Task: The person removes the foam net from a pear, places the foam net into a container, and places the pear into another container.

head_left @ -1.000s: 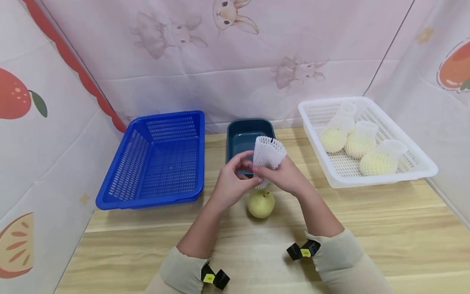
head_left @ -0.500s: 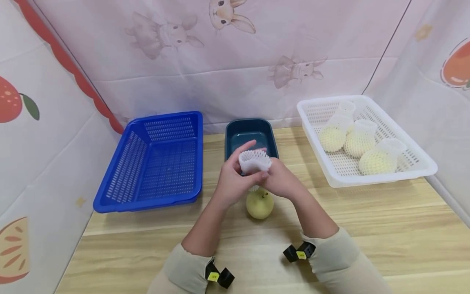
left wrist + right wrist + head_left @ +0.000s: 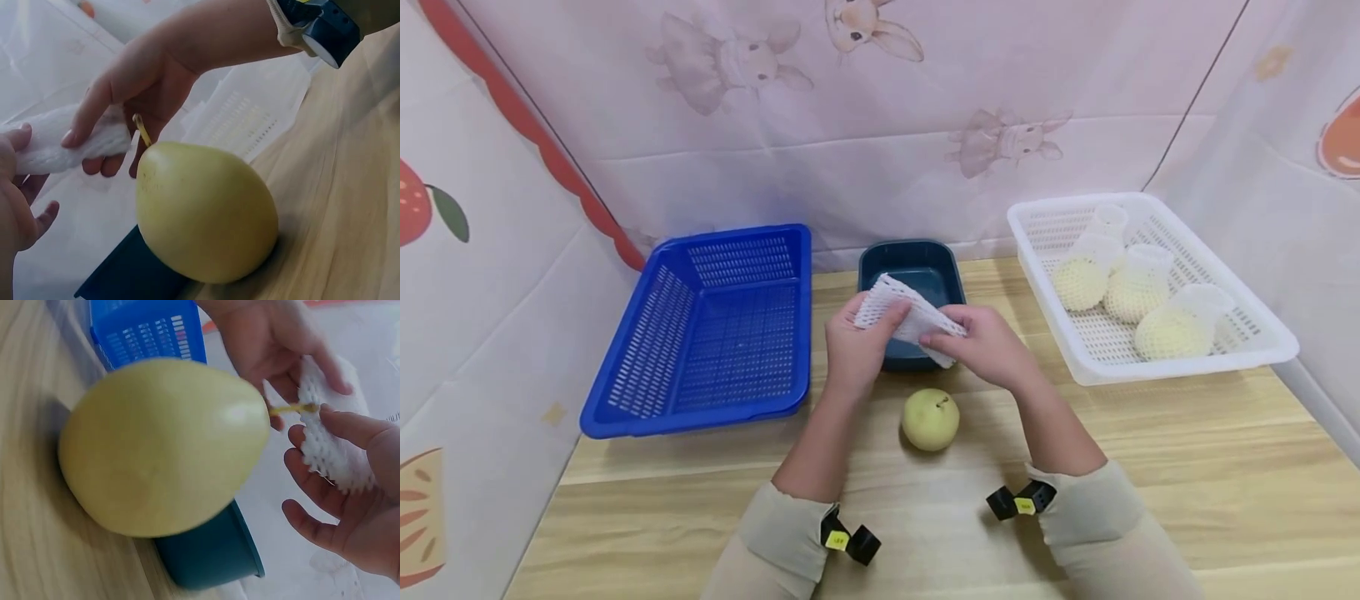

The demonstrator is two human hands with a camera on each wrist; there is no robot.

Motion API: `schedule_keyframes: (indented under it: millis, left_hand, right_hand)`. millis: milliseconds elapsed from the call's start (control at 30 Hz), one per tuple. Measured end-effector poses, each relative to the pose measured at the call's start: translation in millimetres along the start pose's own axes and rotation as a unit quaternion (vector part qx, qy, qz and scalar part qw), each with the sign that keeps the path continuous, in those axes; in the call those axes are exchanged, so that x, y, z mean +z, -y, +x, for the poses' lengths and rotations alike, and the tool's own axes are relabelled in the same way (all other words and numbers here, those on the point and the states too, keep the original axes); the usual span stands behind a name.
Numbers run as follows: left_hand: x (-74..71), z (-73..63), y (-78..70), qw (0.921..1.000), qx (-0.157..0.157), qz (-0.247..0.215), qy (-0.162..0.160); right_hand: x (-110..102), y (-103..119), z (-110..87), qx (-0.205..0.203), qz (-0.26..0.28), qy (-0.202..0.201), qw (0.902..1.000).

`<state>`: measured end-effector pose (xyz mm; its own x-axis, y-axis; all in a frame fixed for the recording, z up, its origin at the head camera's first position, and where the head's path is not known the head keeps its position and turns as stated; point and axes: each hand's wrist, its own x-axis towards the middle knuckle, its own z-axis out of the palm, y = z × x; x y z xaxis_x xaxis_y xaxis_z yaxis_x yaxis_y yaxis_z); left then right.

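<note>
Pinching white foam net [image 3: 921, 322], pear [image 3: 931, 421] nearby

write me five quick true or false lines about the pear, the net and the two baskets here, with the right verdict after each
1. The blue basket is to the left of the white basket. True.
2. The blue basket is full of fruit. False: no fruit shows in it; the wrapped fruit is in the white basket.
3. The left hand and the right hand both hold the white net. True.
4. The pear is on the table, nearer the person than the dark green tray. True.
5. The white net is around that pear. False: the pear is bare, and the net is between the two hands.
</note>
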<state>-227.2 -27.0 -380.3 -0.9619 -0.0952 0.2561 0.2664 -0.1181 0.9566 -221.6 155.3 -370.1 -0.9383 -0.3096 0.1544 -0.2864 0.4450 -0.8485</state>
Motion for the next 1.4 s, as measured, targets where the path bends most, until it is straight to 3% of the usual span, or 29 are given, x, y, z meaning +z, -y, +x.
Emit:
schedule_keyframes:
  millis: [133,267,367,567,700,800,900,1000,1100,1200,1333,1400]
  left_hand:
    - [-2.2,7.7,7.7,0.9997,-0.001,0.009,-0.022]
    - [-4.5,13.8,16.5,0.9989,-0.011,0.020,-0.041]
    - [-6.4,17.2,23.6,0.9982,-0.025,0.038,-0.039]
    - [-10.8,22.9,37.2,0.9944,-0.031,0.094,-0.036]
    - [-13.1,25.3,42.5,0.9875,-0.021,0.146,-0.054]
    - [-14.6,25.1,44.3,0.9779,-0.011,0.198,-0.066]
    - [-16.1,24.4,46.4,0.9666,0.026,0.251,-0.047]
    - [-16.6,23.1,48.9,0.9486,0.079,0.307,-0.004]
    - [-16.2,20.5,51.3,0.9213,0.112,0.370,0.040]
    - [-15.0,17.9,52.4,0.8879,0.127,0.434,0.082]
    - [-14.3,15.2,53.6,0.8354,0.125,0.517,0.137]
    - [-14.0,15.1,53.6,0.8138,0.118,0.546,0.161]
  right_hand:
    - [-6,-11,6.3,0.000,0.008,-0.027,0.9996]
    - [-10,-22,13.0,0.014,0.068,-0.056,0.9960]
    - [-10,-30,18.1,0.032,0.099,-0.084,0.9910]
    - [-8,-43,26.3,0.049,0.096,-0.117,0.9873]
    - [-7,-49,28.7,0.050,0.069,-0.130,0.9879]
    - [-7,-53,30.5,0.045,-0.019,-0.136,0.9895]
    - [-5,-55,33.7,0.033,-0.116,-0.125,0.9847]
    - [-1,-55,36.2,0.023,-0.168,-0.105,0.9798]
    - [4,-55,38.5,0.015,-0.186,-0.084,0.9788]
    - [8,-55,40.3,0.005,-0.199,-0.071,0.9774]
    - [11,-54,41.8,-0.007,-0.221,-0.058,0.9735]
    - [13,-55,42.7,-0.011,-0.233,-0.049,0.9711]
